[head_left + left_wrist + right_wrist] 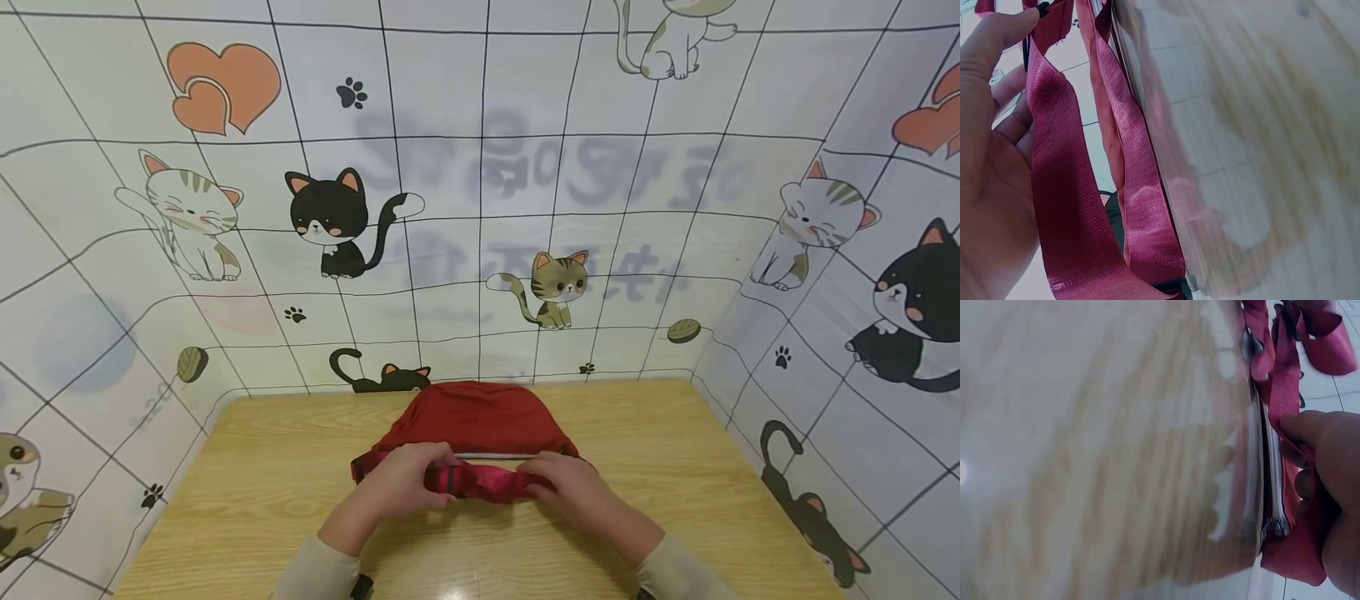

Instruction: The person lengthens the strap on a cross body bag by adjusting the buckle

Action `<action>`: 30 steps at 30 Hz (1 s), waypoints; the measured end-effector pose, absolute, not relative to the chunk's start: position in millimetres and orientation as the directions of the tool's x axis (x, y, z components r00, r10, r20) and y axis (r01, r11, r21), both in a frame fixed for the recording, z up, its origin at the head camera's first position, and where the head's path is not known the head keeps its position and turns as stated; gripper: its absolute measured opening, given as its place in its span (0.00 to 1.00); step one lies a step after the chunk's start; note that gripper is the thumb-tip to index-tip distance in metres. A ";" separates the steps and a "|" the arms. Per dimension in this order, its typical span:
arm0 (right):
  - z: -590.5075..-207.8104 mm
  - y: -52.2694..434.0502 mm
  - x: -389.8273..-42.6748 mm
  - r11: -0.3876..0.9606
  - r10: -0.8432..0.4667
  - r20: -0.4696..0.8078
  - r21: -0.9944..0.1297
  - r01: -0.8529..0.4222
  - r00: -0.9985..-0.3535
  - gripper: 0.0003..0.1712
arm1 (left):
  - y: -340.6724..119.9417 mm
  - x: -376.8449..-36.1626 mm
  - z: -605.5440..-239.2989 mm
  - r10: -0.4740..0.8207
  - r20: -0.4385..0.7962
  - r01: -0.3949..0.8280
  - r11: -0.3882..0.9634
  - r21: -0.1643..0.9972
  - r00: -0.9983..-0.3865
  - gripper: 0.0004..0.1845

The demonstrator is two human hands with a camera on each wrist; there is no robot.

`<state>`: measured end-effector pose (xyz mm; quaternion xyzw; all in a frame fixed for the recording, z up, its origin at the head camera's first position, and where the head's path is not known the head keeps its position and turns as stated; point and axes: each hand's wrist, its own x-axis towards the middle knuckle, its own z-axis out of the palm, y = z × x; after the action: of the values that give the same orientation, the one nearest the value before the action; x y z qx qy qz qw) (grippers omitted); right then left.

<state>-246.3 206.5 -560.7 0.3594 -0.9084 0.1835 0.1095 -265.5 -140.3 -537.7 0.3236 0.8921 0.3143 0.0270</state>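
1. On the wooden table [262,467], near the far edge — a red bag [480,417], lying flat, its silver zipper [491,456] running across the near side.
2. Just in front of the bag, between both hands — a crimson strap [468,482], bunched and folded, with a dark buckle [450,481] near its middle.
3. Left hand [401,487] — fingers curled over the left end of the strap, gripping it; from the left wrist view, strap [1063,212] draped across the open palm [988,187], thumb tip touching the webbing at the top.
4. Right hand [570,492] — fingers bent down onto the right end of the strap, pinching it; from the right wrist view, thumb [1313,428] pressed against the webbing [1285,394] beside the zipper [1272,481].
5. Both hands close together, strap touching the bag's near edge.
6. Behind and to both sides — white curtain [480,208] with a black grid, cartoon cats, paw prints, hearts.
7. Beige sleeves [318,571] at the bottom of the head view.
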 end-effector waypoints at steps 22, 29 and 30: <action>-547.4 204.4 -240.8 0.782 -0.533 0.229 -0.232 -0.578 -0.814 0.21 | -147.2 -263.4 -534.7 0.573 0.153 0.545 0.612 0.573 -0.805 0.21; -546.6 169.3 -237.0 0.741 -0.511 0.233 -0.369 -0.561 -0.828 0.19 | -145.5 -261.0 -530.5 0.571 0.141 0.532 0.608 0.589 -0.809 0.19; -547.5 166.8 -237.8 0.730 -0.511 0.233 -0.390 -0.561 -0.827 0.18 | -145.4 -260.8 -530.2 0.571 0.139 0.531 0.608 0.591 -0.809 0.19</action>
<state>-237.8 166.8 -547.5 0.2886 -0.9285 0.2270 0.0548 -260.8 -145.4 -530.2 0.3074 0.8961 0.3187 0.0316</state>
